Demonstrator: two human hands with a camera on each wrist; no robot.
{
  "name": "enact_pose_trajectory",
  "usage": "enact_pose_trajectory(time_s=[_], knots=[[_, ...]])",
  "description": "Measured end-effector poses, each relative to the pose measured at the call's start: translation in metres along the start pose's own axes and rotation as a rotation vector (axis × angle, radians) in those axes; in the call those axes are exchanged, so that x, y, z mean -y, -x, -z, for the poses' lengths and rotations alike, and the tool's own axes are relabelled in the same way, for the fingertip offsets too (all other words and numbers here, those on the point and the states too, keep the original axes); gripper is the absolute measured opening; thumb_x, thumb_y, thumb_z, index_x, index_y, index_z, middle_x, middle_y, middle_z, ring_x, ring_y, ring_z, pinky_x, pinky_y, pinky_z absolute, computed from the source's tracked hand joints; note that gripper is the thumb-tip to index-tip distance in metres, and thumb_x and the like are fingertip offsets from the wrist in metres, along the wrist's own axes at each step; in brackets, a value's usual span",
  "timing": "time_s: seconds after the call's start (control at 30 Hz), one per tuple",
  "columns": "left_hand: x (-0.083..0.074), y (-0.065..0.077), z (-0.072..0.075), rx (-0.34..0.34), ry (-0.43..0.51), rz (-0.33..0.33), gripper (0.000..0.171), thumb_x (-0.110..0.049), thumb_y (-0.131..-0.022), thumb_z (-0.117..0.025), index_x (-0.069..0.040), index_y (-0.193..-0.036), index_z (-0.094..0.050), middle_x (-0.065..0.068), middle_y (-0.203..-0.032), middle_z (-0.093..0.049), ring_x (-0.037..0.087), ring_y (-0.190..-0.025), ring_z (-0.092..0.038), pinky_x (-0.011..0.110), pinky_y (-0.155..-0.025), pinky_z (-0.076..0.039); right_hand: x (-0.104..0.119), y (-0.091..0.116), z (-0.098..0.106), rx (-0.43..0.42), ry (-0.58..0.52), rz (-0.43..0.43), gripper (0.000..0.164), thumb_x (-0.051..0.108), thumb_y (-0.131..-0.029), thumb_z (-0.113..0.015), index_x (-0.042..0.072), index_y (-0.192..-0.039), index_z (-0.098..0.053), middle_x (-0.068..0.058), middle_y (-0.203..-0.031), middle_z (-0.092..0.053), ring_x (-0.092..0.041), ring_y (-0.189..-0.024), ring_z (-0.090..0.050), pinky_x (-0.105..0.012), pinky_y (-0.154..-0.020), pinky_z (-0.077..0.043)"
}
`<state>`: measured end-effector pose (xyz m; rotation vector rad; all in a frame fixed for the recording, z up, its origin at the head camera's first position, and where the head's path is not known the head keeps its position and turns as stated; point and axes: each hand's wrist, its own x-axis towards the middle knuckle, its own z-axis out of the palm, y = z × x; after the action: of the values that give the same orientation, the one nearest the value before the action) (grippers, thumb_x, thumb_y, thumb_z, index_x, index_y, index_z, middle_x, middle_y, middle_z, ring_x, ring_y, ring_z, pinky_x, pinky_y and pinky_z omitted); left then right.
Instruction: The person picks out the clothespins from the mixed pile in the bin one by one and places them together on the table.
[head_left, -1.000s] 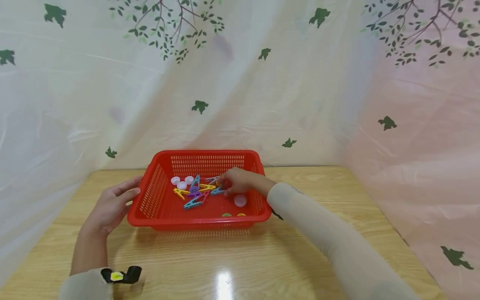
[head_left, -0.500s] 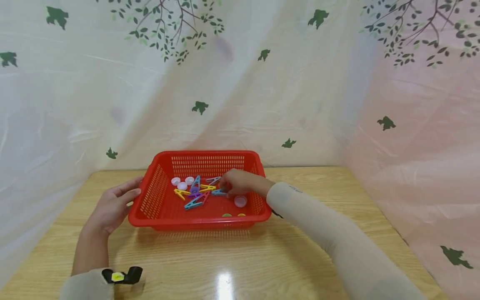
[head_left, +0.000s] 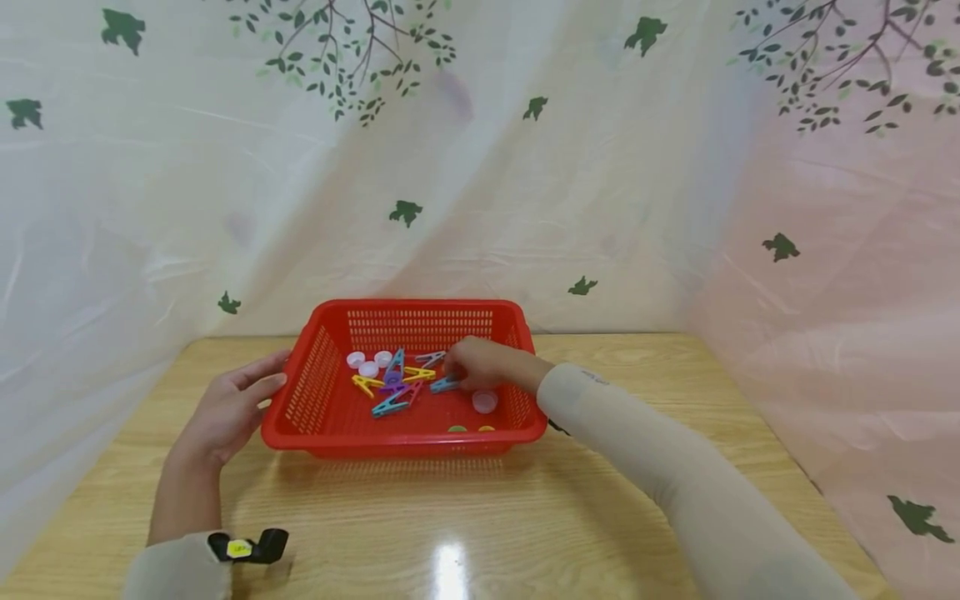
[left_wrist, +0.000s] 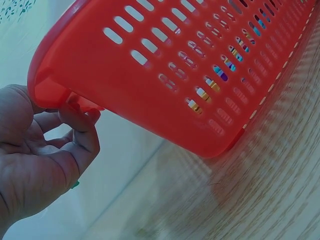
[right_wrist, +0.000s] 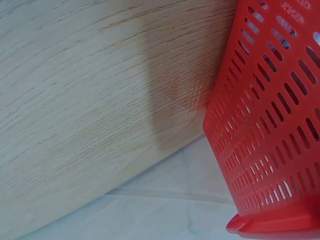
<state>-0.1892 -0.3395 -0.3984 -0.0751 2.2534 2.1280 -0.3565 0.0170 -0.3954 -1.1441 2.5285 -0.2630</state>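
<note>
My left hand (head_left: 232,408) holds the left rim of a red plastic basket (head_left: 405,441). In the left wrist view, the fingers of this hand (left_wrist: 45,145) curl under the basket's rim (left_wrist: 55,75). Inside the basket, my right hand (head_left: 480,363) reaches down with bent fingers. A blue clothespin (head_left: 444,384) lies at its fingertips and a grey clothespin (head_left: 431,359) just left of it. The fingertips are mostly hidden, so whether they pinch something is unclear. Blue, yellow, pink and purple clothespins (head_left: 390,404) lie loosely in the middle. The right wrist view shows the basket's slotted side (right_wrist: 270,115), not the hand.
Several white bottle caps (head_left: 368,368) lie at the basket's back left. A clear round cap (head_left: 484,402) sits near the right wall, with green (head_left: 457,429) and yellow discs by the front wall. The basket stands on a wooden table (head_left: 360,525) before a patterned curtain (head_left: 480,167).
My right hand has shifted slightly right inside the basket, showing more of the grey and blue clothespins. The left hand keeps its hold on the rim. The head view has swung slightly.
</note>
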Motion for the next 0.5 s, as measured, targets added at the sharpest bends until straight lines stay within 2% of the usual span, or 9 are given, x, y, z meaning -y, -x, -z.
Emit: enact_pose_trajectory(time_s=[0.3, 0.5], knots=[[-0.0032, -0.0005, -0.0034, -0.004, -0.031, -0.004, 0.065, -0.029, -0.105, -0.06, -0.009, -0.16, -0.033, 0.008, -0.152, -0.044, 0.006, -0.111, -0.064, 0.029, -0.088, -0.06, -0.0026, 0.0013, 0.0029, -0.009, 0.015, 0.034, 0.026, 0.018, -0.089, -0.082, 0.022, -0.114, -0.074, 0.01, -0.105, -0.069, -0.011, -0.096, -0.063, -0.031, -0.095, -0.057], [-0.0018, 0.0015, -0.0018, 0.001, -0.045, 0.0, 0.066, -0.03, -0.105, -0.061, -0.008, -0.16, -0.033, 0.007, -0.152, -0.045, 0.005, -0.111, -0.063, 0.028, -0.089, -0.06, 0.0002, 0.0035, 0.0017, -0.011, -0.01, 0.025, 0.034, 0.017, -0.089, -0.082, 0.02, -0.122, -0.073, 0.009, -0.112, -0.069, -0.011, -0.099, -0.062, -0.031, -0.098, -0.055]])
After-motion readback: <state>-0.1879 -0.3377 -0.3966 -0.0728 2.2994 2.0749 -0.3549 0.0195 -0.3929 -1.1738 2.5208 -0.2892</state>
